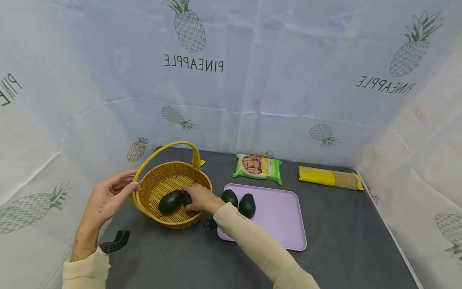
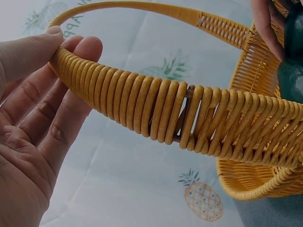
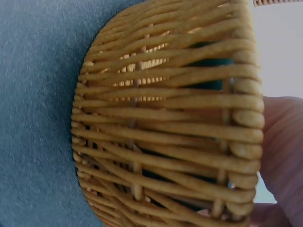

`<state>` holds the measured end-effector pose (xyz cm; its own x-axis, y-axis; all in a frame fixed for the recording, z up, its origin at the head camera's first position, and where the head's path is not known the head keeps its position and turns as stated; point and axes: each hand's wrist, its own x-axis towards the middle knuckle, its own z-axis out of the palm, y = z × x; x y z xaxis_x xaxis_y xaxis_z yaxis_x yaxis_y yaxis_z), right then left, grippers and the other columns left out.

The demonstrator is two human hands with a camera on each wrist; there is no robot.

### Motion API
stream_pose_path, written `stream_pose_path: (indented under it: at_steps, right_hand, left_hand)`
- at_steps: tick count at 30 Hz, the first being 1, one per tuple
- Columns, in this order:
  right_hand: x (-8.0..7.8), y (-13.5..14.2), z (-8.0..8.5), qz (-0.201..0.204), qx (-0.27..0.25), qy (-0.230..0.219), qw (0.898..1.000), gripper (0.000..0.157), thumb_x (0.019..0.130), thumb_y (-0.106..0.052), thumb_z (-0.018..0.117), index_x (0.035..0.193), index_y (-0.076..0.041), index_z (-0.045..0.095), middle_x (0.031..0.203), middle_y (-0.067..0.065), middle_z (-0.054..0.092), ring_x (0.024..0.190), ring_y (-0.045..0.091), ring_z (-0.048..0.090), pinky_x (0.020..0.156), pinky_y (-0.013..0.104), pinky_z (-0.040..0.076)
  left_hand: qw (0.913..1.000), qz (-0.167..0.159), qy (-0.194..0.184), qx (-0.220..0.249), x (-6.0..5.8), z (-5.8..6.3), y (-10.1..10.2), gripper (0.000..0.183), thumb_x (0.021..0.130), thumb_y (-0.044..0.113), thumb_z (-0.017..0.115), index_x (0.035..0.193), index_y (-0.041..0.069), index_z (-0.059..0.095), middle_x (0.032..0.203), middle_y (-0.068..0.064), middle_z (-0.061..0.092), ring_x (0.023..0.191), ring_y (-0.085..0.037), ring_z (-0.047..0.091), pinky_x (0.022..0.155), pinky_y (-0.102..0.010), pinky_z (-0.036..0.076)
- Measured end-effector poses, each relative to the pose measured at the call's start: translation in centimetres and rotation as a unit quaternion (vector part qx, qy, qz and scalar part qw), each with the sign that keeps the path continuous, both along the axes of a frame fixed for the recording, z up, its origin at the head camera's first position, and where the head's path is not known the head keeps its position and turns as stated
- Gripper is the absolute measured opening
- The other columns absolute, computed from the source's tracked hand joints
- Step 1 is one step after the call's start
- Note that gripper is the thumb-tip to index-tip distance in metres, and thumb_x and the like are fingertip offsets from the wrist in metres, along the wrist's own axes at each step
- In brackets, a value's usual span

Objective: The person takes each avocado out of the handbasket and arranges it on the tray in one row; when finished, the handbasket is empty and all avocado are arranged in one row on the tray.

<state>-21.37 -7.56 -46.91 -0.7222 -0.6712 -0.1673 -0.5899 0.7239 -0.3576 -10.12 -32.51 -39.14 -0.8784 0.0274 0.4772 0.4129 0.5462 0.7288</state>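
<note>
My left hand [image 1: 108, 196] pinches the handle [image 2: 123, 104] of a yellow wicker basket [image 1: 177, 225] between thumb and fingers, at the left end of its arch. My right hand [image 1: 200, 198] reaches over the right rim and grips a dark green avocado [image 1: 186, 198] inside the basket, partly covered by the fingers. Another avocado [image 1: 170, 202] lies on the basket floor, right beside it. In the right wrist view the woven wall hides most of the right hand [image 3: 289, 156]; dark green shows through the gaps.
Right of the basket lies a lilac tray [image 1: 278, 216] with two avocados [image 1: 247, 206] at its left side, partly behind the right sleeve [image 1: 252, 237]. Farther back are a green-edged food packet [image 1: 257, 167] and a yellow pack of noodles [image 1: 330, 178]. Pineapple-print cloth [image 1: 252, 80] walls the table.
</note>
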Motion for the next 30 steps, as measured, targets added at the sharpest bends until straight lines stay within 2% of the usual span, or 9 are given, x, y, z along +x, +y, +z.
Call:
stream_pose_path:
  at_steps: [6, 12, 21, 30]
  right_hand:
    - [0.2, 0.3, -0.3, 0.001, -0.017, 0.005, 1.0, 0.064, 0.089, -0.029, 0.08, 0.146, -0.026, 0.052, 0.129, 0.003, 0.063, 0.114, 0.021, 0.061, 0.086, 0.033, 0.054]
    - [0.8, 0.7, -0.2, 0.008, -0.029, 0.004, 1.0, 0.065, 0.091, -0.027, 0.076, 0.149, -0.025, 0.049, 0.137, 0.008, 0.058, 0.117, 0.025, 0.061, 0.088, 0.037, 0.054]
    - [1.1, 1.4, 0.9, 0.022, -0.078, 0.011, 0.997, 0.063, 0.089, -0.026, 0.076, 0.147, -0.025, 0.051, 0.129, 0.004, 0.062, 0.107, 0.018, 0.059, 0.076, 0.027, 0.05]
    - [0.9, 2.9, 1.7, 0.022, -0.123, 0.008, 0.992, 0.064, 0.09, -0.031, 0.075, 0.148, -0.026, 0.05, 0.125, 0.001, 0.064, 0.103, 0.014, 0.059, 0.077, 0.023, 0.05]
  left_hand:
    - [1.0, 0.004, -0.002, 0.002, 0.0, 0.0, 0.1, 0.037, 0.096, -0.005, 0.064, 0.132, 0.003, 0.064, 0.095, 0.016, 0.072, 0.079, 0.001, 0.071, 0.066, -0.014, 0.055]
    - [1.0, 0.002, -0.004, -0.003, 0.1, 0.0, 0.2, 0.038, 0.096, -0.004, 0.064, 0.134, 0.001, 0.063, 0.096, 0.018, 0.071, 0.081, 0.002, 0.07, 0.068, -0.014, 0.055]
    - [1.0, 0.008, -0.001, -0.005, 0.2, 0.1, 0.2, 0.036, 0.097, -0.004, 0.063, 0.132, 0.002, 0.064, 0.095, 0.018, 0.071, 0.081, 0.003, 0.07, 0.068, -0.013, 0.055]
    - [1.0, 0.007, -0.003, -0.001, 0.2, 0.0, 0.3, 0.036, 0.096, -0.005, 0.064, 0.132, 0.0, 0.064, 0.094, 0.018, 0.071, 0.08, 0.002, 0.07, 0.068, -0.013, 0.055]
